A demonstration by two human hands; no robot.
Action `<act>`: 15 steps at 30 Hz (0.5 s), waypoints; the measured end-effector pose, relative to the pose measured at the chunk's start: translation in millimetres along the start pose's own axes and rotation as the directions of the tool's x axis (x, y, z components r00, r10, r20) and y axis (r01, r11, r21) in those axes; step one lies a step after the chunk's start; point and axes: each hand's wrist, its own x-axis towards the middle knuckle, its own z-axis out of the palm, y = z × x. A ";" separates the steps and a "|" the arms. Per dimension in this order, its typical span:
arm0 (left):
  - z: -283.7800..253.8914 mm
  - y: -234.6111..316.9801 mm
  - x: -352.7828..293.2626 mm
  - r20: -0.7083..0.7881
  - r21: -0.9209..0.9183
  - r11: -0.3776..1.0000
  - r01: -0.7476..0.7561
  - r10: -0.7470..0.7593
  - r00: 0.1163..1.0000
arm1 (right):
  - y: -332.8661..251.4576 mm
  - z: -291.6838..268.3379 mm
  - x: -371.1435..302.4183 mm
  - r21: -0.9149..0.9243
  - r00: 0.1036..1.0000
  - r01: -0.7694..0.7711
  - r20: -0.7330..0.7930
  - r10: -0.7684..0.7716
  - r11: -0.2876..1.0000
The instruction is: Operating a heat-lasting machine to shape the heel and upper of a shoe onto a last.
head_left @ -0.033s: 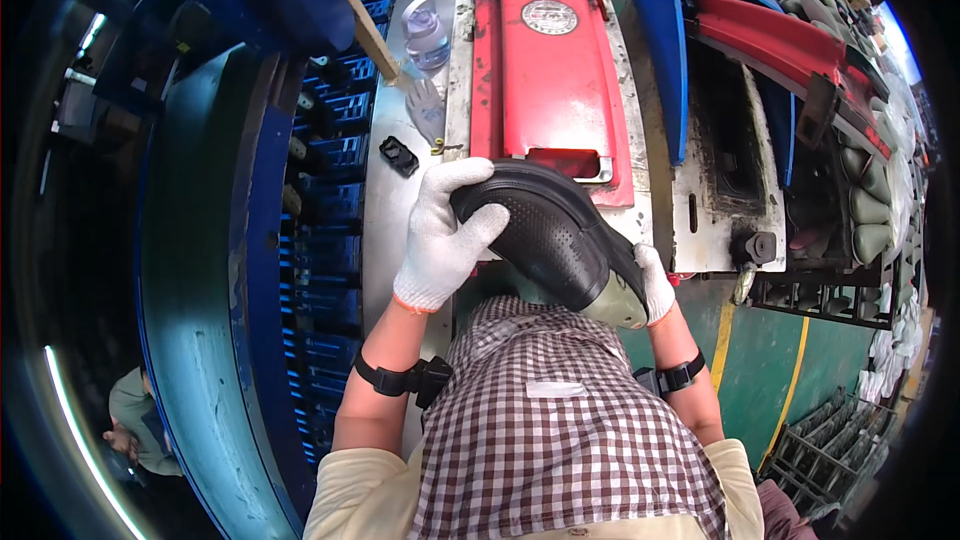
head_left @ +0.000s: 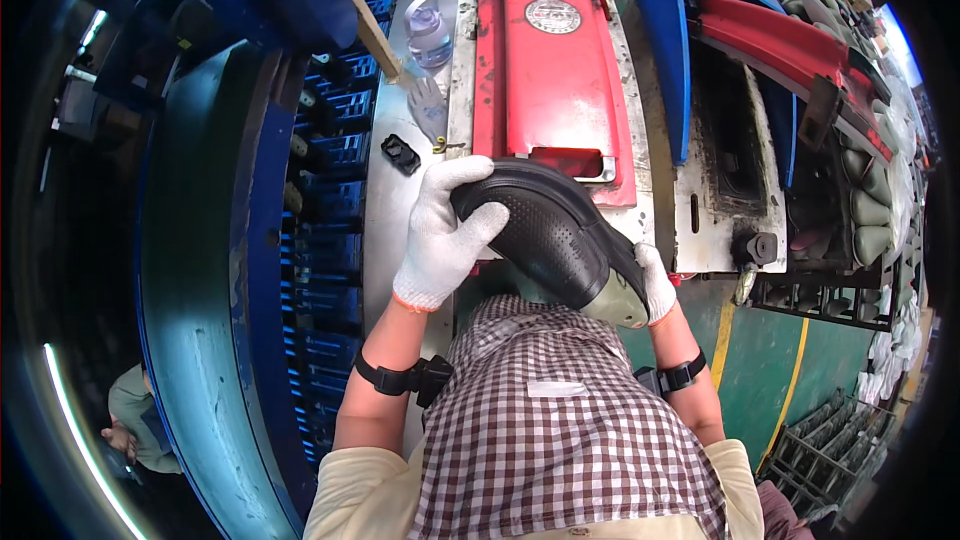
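Between my hands, in front of my apron, is a black shoe (head_left: 553,237) with a perforated upper and a raised black rim. My left hand (head_left: 445,230), in a white knit glove, grips its left end, fingers over the far side and thumb on the perforated surface. My right hand (head_left: 656,286), gloved too, closes round the right end, where a black strap-like edge and a pale green form, like a shoe last (head_left: 628,302), show. Most of the right fingers are hidden behind it. Just beyond the shoe stands a red machine cover (head_left: 560,90) with an opening at its near end.
Left of the red cover, a metal table holds a clear bottle (head_left: 428,35), a grey glove (head_left: 428,110) and a small black part (head_left: 400,155). A blue conveyor-like machine (head_left: 205,340) runs along the left. At right are a raised red cover (head_left: 770,35) and racks of shoe lasts (head_left: 868,210).
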 end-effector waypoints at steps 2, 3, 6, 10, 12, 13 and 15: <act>-9.1 3.5 1.1 0.004 0.084 0.996 0.032 -0.033 0.999 | -0.7 1.6 0.6 -0.024 0.996 0.000 0.086 0.002 1.000; -14.6 6.8 1.1 -0.002 0.082 0.996 0.036 -0.036 0.999 | -1.7 2.2 0.0 -0.044 0.998 -0.019 0.060 0.022 0.999; -28.5 11.6 1.2 0.090 0.103 0.977 0.185 -0.195 0.977 | -0.9 4.5 -1.3 -0.060 0.996 -0.013 0.092 0.018 0.998; -33.2 8.7 -6.2 -0.041 0.165 0.985 0.050 -0.044 0.998 | 3.3 14.0 -0.6 -0.099 0.990 -0.029 0.132 0.042 0.995; -32.5 5.1 -12.7 -0.073 0.151 0.988 0.039 -0.029 0.997 | 4.2 21.5 -0.3 -0.104 0.992 -0.022 0.125 0.035 0.994; -30.8 0.2 -13.6 -0.100 0.131 0.991 0.024 -0.010 0.995 | 2.9 23.7 1.1 -0.104 0.993 -0.021 0.113 0.032 0.994; -31.7 -4.7 -16.4 -0.154 0.168 0.985 -0.039 0.065 0.986 | 0.9 34.1 1.6 -0.091 0.992 -0.031 0.117 0.042 0.995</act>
